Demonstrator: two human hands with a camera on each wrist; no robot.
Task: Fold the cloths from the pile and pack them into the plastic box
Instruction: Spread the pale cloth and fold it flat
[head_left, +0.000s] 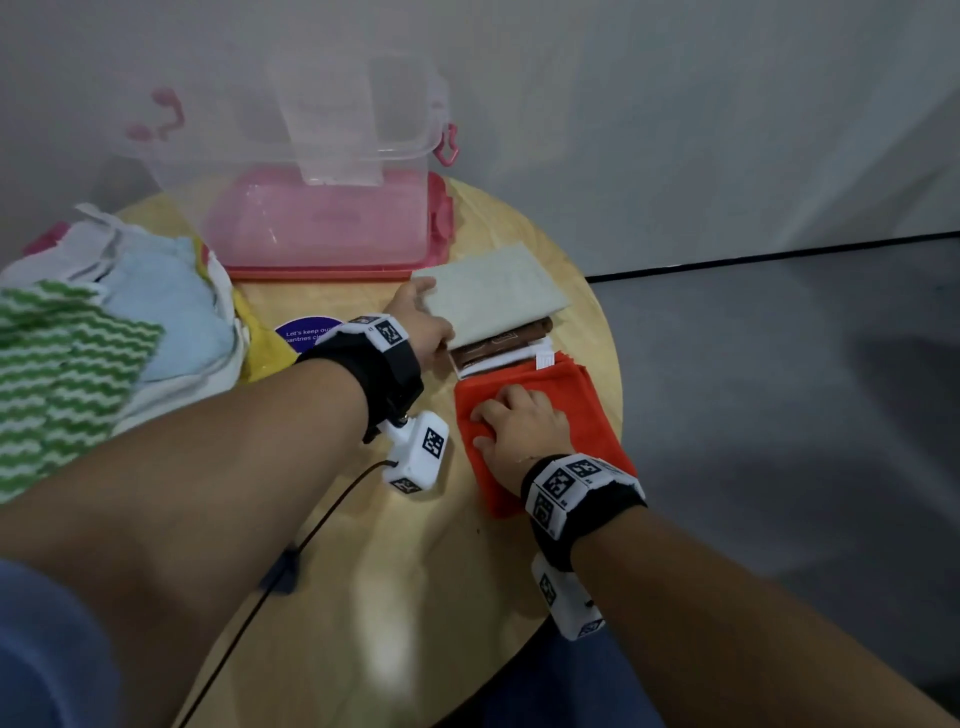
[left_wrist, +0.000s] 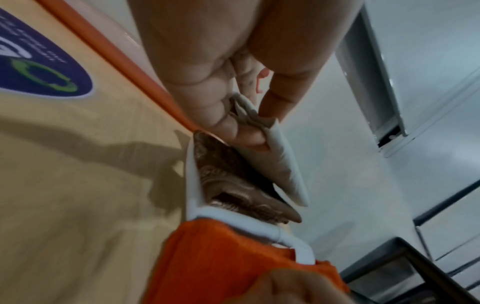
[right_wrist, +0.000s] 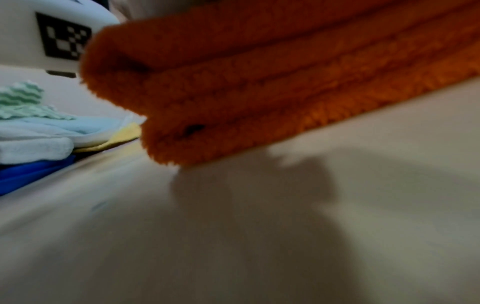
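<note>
Left hand (head_left: 421, 325) pinches the near-left corner of the grey-green cloth (head_left: 493, 296), thumb under and fingers over, as the left wrist view confirms. That folded cloth is the top layer of a small stack on the right half of the round table (head_left: 363, 545), with its held corner raised off the layers below. Right hand (head_left: 519, 426) lies on the folded orange cloth (head_left: 545, 384), fingers curled and knuckles up. I cannot tell whether it grips the fabric or only presses it.

I judge the step in hand to be the transfer. Folding of these pieces looks complete, and I am taking hold of folded cloths for packing. The next move calls for a lift that keeps each fold closed, then a carry to the plastic box (head_left: 322, 218), which stands open at the far edge of the table, just beyond the stack. No cloth is visible inside it.

Count of folded pieces: four. These are one grey-green, one brown patterned cloth (head_left: 498, 345), one white cloth (head_left: 511, 361) and one orange, overlapping in that order from far to near.

Count of boxes: one, clear with pink base and latches.

Count of unfolded piles: one pile (head_left: 104, 343), at the left edge. At least five colours show in it. The exact number of cloths there cannot be counted.
</note>
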